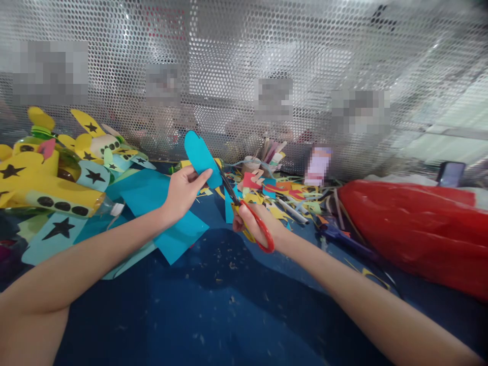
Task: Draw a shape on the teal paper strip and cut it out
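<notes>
Between thumb and fingers, my left hand (183,189) pinches an oblong piece of blue paper (200,155) with a rounded top end, held up above the table. My right hand (256,223) is wrapped around the red handle of a pair of scissors (263,234). The dark blades point up and to the left, along the right edge of the blue paper. Whether the blades touch the paper I cannot tell. Larger blue paper sheets (168,223) lie on the table below my left hand.
On the left stand yellow bottle airplanes (57,178) with black stars. Colourful paper scraps (274,190) and a marker (293,211) lie beyond my right hand. A big red plastic bag (412,229) fills the right side. Behind the blue table (190,315) rises a perforated metal panel (229,56).
</notes>
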Demonstrator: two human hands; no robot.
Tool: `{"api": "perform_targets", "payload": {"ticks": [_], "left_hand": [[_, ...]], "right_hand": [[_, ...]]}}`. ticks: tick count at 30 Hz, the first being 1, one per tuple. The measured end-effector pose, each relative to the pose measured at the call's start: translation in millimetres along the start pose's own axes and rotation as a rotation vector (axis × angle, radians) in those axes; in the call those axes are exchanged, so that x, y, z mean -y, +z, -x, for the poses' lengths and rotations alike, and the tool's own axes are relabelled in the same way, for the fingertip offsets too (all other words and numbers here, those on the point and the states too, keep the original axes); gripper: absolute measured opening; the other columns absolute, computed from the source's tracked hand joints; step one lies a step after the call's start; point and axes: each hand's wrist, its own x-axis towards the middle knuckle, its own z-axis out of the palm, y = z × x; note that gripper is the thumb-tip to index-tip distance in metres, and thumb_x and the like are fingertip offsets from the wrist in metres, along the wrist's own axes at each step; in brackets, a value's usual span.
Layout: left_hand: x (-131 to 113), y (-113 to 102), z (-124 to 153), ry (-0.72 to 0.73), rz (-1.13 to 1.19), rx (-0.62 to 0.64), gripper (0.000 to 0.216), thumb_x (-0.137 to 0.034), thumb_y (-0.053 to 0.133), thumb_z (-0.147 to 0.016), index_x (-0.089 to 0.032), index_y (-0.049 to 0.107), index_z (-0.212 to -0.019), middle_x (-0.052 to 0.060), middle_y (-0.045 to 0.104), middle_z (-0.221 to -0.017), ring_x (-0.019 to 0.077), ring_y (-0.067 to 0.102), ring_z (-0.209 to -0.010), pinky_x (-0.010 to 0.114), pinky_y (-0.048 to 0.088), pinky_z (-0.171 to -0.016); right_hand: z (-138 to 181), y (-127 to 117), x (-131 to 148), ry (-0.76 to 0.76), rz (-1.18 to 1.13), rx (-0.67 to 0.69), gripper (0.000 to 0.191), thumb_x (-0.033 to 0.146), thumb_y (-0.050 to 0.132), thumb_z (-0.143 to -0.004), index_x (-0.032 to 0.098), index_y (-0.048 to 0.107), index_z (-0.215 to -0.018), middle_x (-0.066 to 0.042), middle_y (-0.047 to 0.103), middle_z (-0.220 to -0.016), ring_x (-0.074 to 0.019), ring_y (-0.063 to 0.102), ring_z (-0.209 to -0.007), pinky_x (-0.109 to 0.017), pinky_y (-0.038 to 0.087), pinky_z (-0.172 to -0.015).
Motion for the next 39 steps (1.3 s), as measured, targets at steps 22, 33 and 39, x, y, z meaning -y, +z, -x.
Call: {"api": "perform_targets", "payload": {"ticks": [22,33,39], "left_hand": [[-1.0,0.2,3.8,-0.057,0.032,0.104,0.020,-0.037,0.070,-0.075,-0.018,0.068,-0.070,0.001,0.070,-0.065,0.0133,0.062,-0.058,0.024,0.050,-0.054],[-3.1,5.0,6.7,-0.201,0.185,0.071,0.022,-0.037,0.073,-0.071,-0.016,0.069,-0.068,0.003,0.071,-0.069,0.0124,0.062,-0.058,0.024,0.052,-0.056],[3.9,3.4,3.3,-0.170,0.200,0.094,0.020,-0.036,0.073,-0.071,-0.017,0.070,-0.070,0.004,0.071,-0.072,0.0137,0.062,-0.061,0.027,0.052,-0.061]], "right_hand": [[0.1,4.9,-3.2,0.069,-0.022,-0.065,0.058,0.067,0.018,-0.090,0.023,0.035,-0.055,0.000,0.046,-0.045,-0.0141,0.051,-0.045,-0.028,0.042,-0.052],[2.0,5.9,-0.5,0.005,0.026,-0.113,0.053,0.062,0.019,-0.091,0.024,0.034,-0.056,-0.001,0.044,-0.048,-0.0146,0.047,-0.050,-0.027,0.039,-0.052],[2.3,4.7,1.2,-0.009,0.062,-0.129,0.054,0.064,0.019,-0.089,0.024,0.032,-0.056,-0.001,0.043,-0.047,-0.0131,0.044,-0.047,-0.026,0.036,-0.048]]}}
